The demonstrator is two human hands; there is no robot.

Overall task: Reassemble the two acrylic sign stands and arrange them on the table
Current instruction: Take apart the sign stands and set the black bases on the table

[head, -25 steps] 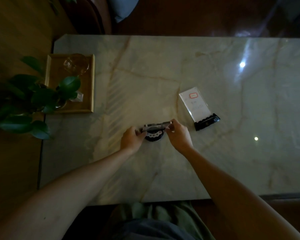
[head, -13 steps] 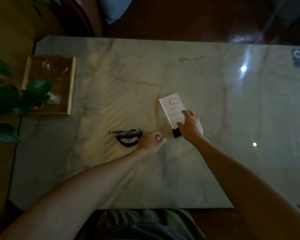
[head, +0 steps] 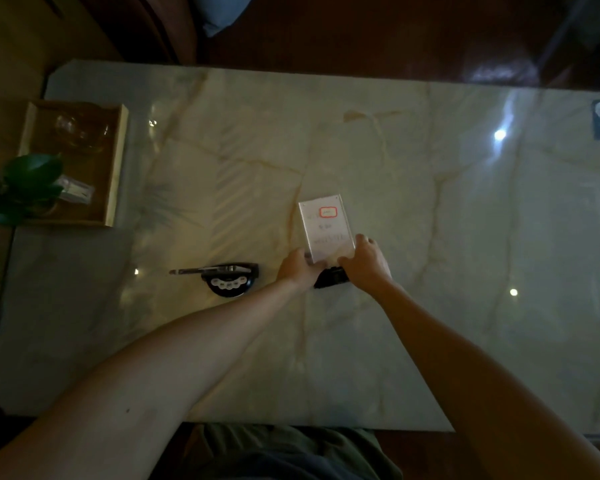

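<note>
Hands flanking sign panel

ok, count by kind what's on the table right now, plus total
Acrylic sign stands: 2, one between both hands, one left of it
Wooden tray: 1
Glass vessel in tray: 1
Small clear item in tray: 1
Total: 5

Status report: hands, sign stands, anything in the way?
Left hand and right hand grip white sign panel above its black base. Other stand stands left, untouched. Nothing blocking.
</note>
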